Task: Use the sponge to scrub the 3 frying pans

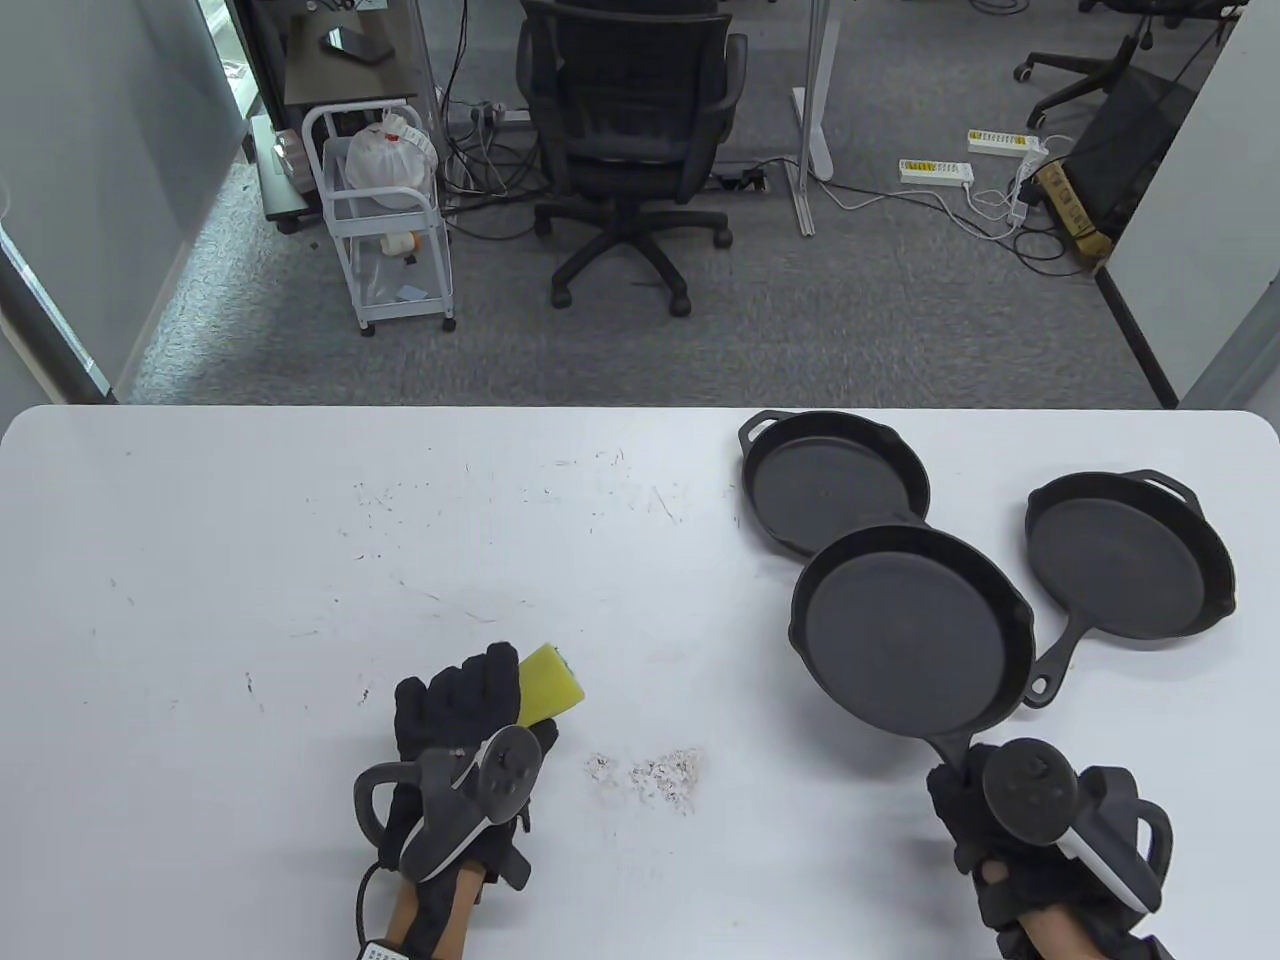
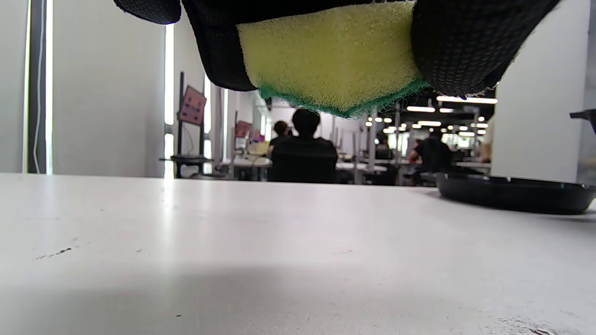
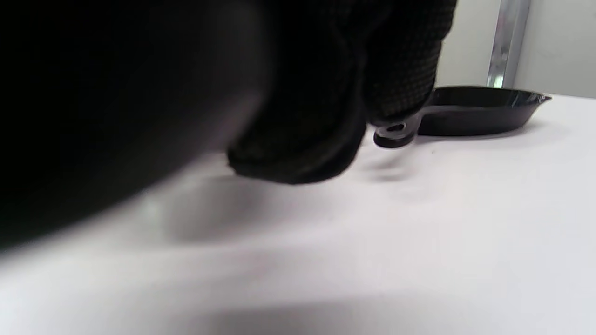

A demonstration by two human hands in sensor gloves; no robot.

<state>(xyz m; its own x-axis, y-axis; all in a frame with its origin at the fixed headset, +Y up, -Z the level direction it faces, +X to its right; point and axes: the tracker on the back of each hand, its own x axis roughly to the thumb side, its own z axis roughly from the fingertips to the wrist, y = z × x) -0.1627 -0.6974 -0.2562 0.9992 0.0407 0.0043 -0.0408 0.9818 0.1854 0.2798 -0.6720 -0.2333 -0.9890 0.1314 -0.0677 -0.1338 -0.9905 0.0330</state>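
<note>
Three black cast-iron pans sit on the right half of the white table (image 1: 300,560): a far pan (image 1: 830,478), a right pan (image 1: 1130,558) and a near pan (image 1: 912,630) that overlaps the far one. My right hand (image 1: 975,800) grips the near pan's handle at its end. The near pan looks raised off the table. My left hand (image 1: 470,710) holds a yellow sponge (image 1: 550,685) with a green scouring face (image 2: 335,58) between fingers and thumb, just above the table at front centre-left. The right pan (image 3: 475,109) shows low in the right wrist view.
A patch of grey crumbs (image 1: 655,770) lies on the table between my hands. Small dark specks dot the table's middle. Beyond the far edge stand an office chair (image 1: 625,130) and a white wire cart (image 1: 385,210) on the carpet.
</note>
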